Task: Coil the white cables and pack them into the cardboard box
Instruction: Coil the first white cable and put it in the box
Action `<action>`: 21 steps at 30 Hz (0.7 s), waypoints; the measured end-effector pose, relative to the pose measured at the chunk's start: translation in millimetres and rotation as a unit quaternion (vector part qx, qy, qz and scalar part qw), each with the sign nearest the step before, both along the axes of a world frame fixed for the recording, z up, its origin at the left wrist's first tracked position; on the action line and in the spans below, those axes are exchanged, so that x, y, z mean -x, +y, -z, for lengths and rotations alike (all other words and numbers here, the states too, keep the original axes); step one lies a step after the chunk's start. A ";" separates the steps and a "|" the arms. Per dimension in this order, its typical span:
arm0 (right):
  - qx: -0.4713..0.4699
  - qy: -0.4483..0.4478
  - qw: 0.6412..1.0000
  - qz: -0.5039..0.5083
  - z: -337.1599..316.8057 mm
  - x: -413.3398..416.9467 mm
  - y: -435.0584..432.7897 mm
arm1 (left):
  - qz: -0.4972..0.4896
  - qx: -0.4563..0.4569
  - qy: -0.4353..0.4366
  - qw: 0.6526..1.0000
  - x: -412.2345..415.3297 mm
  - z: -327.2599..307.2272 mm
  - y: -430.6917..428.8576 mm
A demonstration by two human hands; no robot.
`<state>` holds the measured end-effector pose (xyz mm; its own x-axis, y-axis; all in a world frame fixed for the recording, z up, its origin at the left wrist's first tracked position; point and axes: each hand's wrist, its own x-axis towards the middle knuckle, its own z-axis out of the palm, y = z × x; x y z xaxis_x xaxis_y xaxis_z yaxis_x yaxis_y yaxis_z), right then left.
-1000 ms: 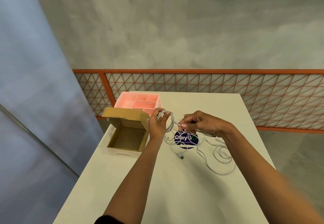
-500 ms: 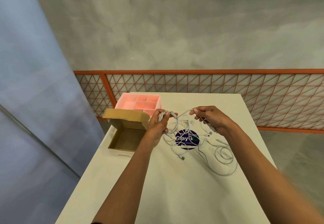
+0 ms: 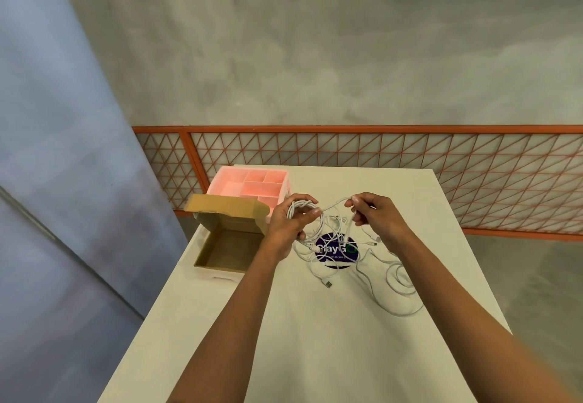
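My left hand (image 3: 288, 226) grips a coiled bundle of white cable (image 3: 303, 208) held above the white table (image 3: 315, 339). My right hand (image 3: 375, 216) pinches the same cable's free strand a short way to the right, with the strand arching between both hands. More loose white cables (image 3: 394, 282) lie tangled on the table below and to the right, one ending in a USB plug (image 3: 328, 284). The open cardboard box (image 3: 228, 249) sits at the table's left edge, lid flipped back, just left of my left hand. Nothing shows inside it.
A pink compartment tray (image 3: 252, 186) stands behind the box. A round dark blue sticker (image 3: 336, 249) lies under the cables. An orange mesh railing (image 3: 378, 156) runs behind the table. The table's left and right edges drop to the floor.
My right hand has lifted and moved right, drawing the cable strand out from the coil. My left hand has kept its grip on the coil, nearly in place.
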<state>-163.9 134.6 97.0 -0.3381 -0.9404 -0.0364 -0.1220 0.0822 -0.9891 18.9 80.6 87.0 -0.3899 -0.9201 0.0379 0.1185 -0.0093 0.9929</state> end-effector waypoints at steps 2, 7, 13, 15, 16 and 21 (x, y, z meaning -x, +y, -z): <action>0.032 -0.018 0.999 0.012 3.8 -3.5 -1.2 | -0.007 0.000 0.005 1.000 2.8 -2.4 1.5; 0.074 -0.118 0.990 0.022 10.3 -13.4 -5.6 | -0.005 -0.006 0.017 1.000 6.1 -4.7 3.0; 0.025 -0.250 0.968 0.025 8.0 -26.8 -8.9 | 0.002 -0.013 0.024 1.000 5.9 -6.1 1.2; 0.001 -0.256 0.966 0.017 6.3 -30.9 -8.0 | 0.003 -0.017 0.024 1.000 5.7 -5.2 1.5; -0.014 -0.238 0.971 0.013 6.6 -32.3 -7.4 | 0.002 -0.017 0.022 1.000 5.5 -4.4 1.5; -0.077 -0.120 0.990 -0.013 8.7 -37.5 -4.5 | -0.009 -0.004 0.002 1.000 4.7 -0.7 0.0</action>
<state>-126.5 130.1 88.3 -0.2778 -0.9258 -0.2565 0.1113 0.2342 -0.9658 14.2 80.6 87.7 -0.3731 -0.9272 0.0324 0.1222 -0.0145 0.9924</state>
